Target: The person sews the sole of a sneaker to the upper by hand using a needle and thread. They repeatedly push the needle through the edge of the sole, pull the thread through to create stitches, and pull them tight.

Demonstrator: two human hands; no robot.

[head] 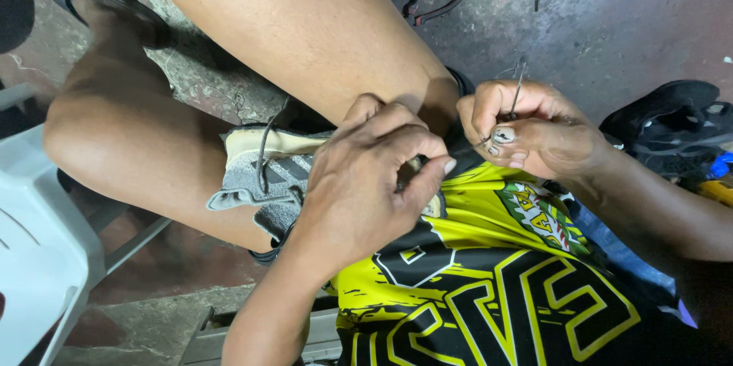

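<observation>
Pliers (427,6) lie on the concrete floor (611,22), black shoes (672,125) at one side, a white plastic chair (34,259) opposite.

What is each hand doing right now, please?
Left hand: closed, gripping the grey shoe held on the lap.
Right hand: closed, pinching a thin metal needle tool beside the shoe.

Soft grey knit cloth on the shoe (263,183), matt, with a smooth cream rubber edge and thin dark laces. Thin shiny metal on the needle (518,91), pinched in the right hand (527,129). Smooth, a little glossy cloth on the yellow and black shorts (489,274). Rough, dull, stained concrete on the floor (611,22). Smooth white plastic on the chair (38,244). Dark metal with rubbery handles on the pliers (427,7). Left hand (366,183) against the knit cloth.
</observation>
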